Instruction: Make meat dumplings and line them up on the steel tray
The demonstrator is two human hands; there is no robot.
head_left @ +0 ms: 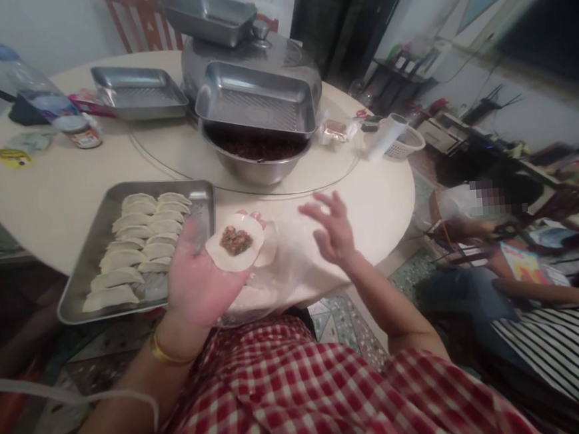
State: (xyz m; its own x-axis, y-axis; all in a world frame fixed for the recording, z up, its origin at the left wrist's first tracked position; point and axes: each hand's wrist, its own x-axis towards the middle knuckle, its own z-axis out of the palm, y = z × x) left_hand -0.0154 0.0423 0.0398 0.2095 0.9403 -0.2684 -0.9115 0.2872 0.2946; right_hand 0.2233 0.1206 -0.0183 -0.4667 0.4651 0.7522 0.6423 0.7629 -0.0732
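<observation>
On my left hand [199, 277] lies a round dumpling wrapper [214, 249], held flat across the palm and fingers. A small mound of chopped filling [236, 241] sits in its middle, and the wrapper is unfolded. My right hand [333, 230] hovers to the right with its fingers apart and nothing in them. Beneath the hands are more pale wrappers [268, 245], partly hidden, and a clear plastic bag [297, 256]. Left of my left hand is a metal tray [72, 287] with two rows of folded dumplings [122, 258].
Beyond the hands stands a metal bowl of dark filling [260, 172], partly covered by an empty tray [260, 102]. A large lidded pan [287, 53], another tray [144, 95], a bottle [44, 96] and a jar [82, 134] stand behind. Another person [555, 343] sits at right.
</observation>
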